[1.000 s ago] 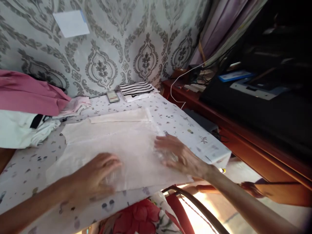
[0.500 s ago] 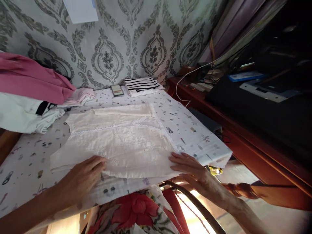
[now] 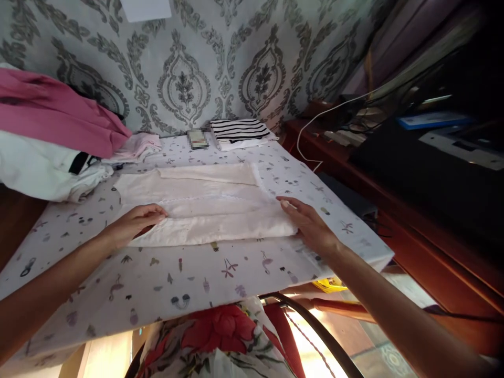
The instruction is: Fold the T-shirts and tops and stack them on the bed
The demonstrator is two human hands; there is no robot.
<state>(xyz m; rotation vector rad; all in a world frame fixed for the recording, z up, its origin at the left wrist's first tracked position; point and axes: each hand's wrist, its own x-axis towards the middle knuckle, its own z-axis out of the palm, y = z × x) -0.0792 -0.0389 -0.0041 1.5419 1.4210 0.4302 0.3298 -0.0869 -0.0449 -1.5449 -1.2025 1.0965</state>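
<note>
A white sleeveless top with lace trim lies flat on the patterned sheet, its near side folded over towards the middle and its far side folded in too. My left hand pinches the folded edge near the armhole end. At the hem end, my right hand grips the fold, with the thumb on top and some fingers hidden by the cloth.
White and pink clothes are heaped at the left. Against the wall lies a folded striped garment, beside a small blurred item. A dark red wooden desk with a white cable stands at the right.
The near side of the top has been lifted and folded away from me. Both hands have moved forward with it, and the view has shifted slightly.
</note>
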